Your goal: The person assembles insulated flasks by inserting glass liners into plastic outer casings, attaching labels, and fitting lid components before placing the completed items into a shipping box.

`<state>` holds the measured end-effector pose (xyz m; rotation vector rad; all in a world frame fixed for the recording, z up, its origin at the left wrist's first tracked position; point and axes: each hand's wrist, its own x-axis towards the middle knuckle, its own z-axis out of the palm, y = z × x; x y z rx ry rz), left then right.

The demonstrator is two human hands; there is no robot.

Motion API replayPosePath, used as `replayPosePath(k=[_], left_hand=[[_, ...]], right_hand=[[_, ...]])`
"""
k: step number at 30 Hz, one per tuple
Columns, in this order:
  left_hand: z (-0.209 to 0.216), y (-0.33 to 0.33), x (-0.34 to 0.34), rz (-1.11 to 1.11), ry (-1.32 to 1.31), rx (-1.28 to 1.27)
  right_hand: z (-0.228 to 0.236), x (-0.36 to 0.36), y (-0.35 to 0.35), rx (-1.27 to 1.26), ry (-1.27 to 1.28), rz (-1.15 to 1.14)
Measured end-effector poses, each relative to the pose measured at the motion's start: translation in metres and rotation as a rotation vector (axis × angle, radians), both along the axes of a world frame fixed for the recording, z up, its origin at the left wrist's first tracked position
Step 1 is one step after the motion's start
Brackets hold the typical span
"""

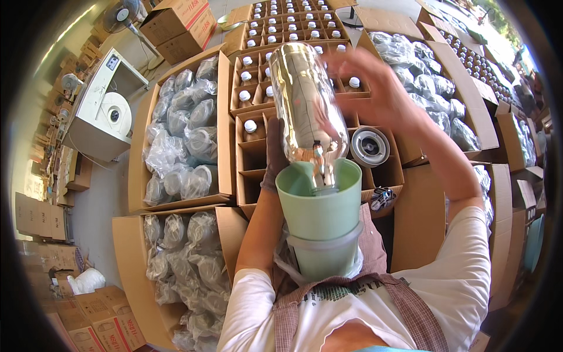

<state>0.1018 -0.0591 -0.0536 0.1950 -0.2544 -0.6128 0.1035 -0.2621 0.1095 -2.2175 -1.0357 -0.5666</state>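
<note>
While a mirror-finished bottle liner [305, 97] is stood narrow end down, that end is lodged within the mouth of a pale green vessel [319, 204], in front of the person's body.

Left hand [274, 154]: dark-gloved, set along the liner's left side; whether it is clamped there cannot be told, most of it being hidden.

Right hand [366, 82]: bare, blurred, fingers apart, raised beside the liner's upper part; contact cannot be confirmed.

Second green section [325, 263]: placed beneath the vessel, part-wrapped in clear film [284, 255].

Hazards, as judged: the liner could be dropped if its slick wall is poorly gripped; its narrow end could be chipped if knocked against the rim; the stack could be tipped if unevenly supported. Grey round fitting [370, 146], at a divided carton [252, 172]: could be struck by a toppling liner.
</note>
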Motion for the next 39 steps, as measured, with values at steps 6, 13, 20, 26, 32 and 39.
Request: replayPosePath(k=[6, 13, 20, 26, 32, 39], left_hand=[[-0.006, 0.007, -0.046, 0.099, -0.12, 0.282], [-0.029, 0.025, -0.058, 0.042, -0.161, 0.335], [-0.01, 0.014, -0.061, 0.144, -0.235, 0.482], [0.008, 0.0, -0.076, 0.183, -0.24, 0.549], [-0.005, 0.004, -0.072, 0.183, -0.325, 0.519], [0.004, 0.012, -0.086, 0.007, -0.2, 0.256]], right_hand=[[-0.058, 0.107, -0.004, 0.106, 0.439, -0.337], [-0.043, 0.036, -0.007, 0.201, 0.851, -0.007], [-0.059, -0.047, -0.002, -0.018, 0.646, 0.143], [-0.033, -0.052, -0.005, -0.28, 0.904, 0.268], [-0.034, -0.053, -0.001, -0.284, 0.845, 0.266], [-0.018, -0.08, 0.015, -0.523, 0.702, 0.069]])
